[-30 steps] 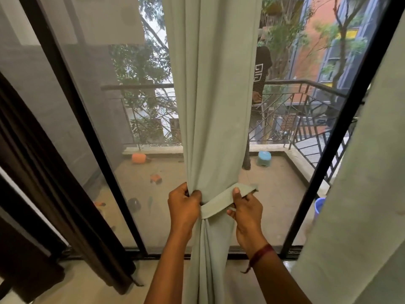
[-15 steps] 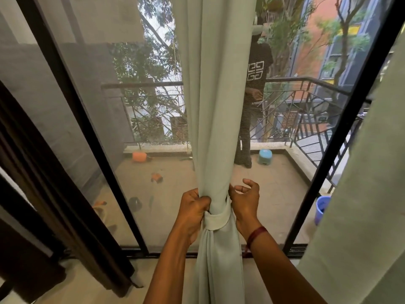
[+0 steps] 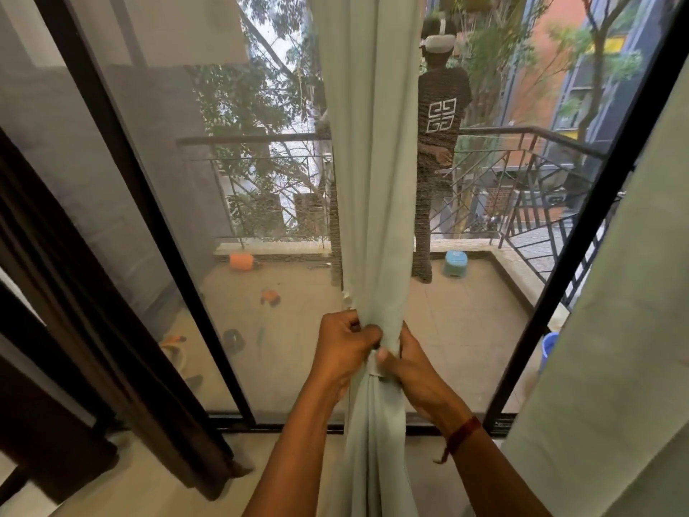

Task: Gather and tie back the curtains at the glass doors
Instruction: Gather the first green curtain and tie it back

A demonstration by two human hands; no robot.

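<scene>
Both the left hand [image 3: 345, 348] and right hand [image 3: 408, 361] are clamped around the bunched pale green curtain [image 3: 373, 181] hanging mid-doorway at the glass doors [image 3: 156, 225], so I'd keep the bundle squeezed tight while snugging the tie band [image 3: 374, 371], otherwise it'll sag loose.

Open room flanks the gathered curtain [image 3: 373, 181]; the glass door [image 3: 261, 292] blocks passage just behind it.

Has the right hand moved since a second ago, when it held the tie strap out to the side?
Yes. The right hand has moved left, away from the black door frame, and now presses against the gathered curtain beside the left hand.
</scene>
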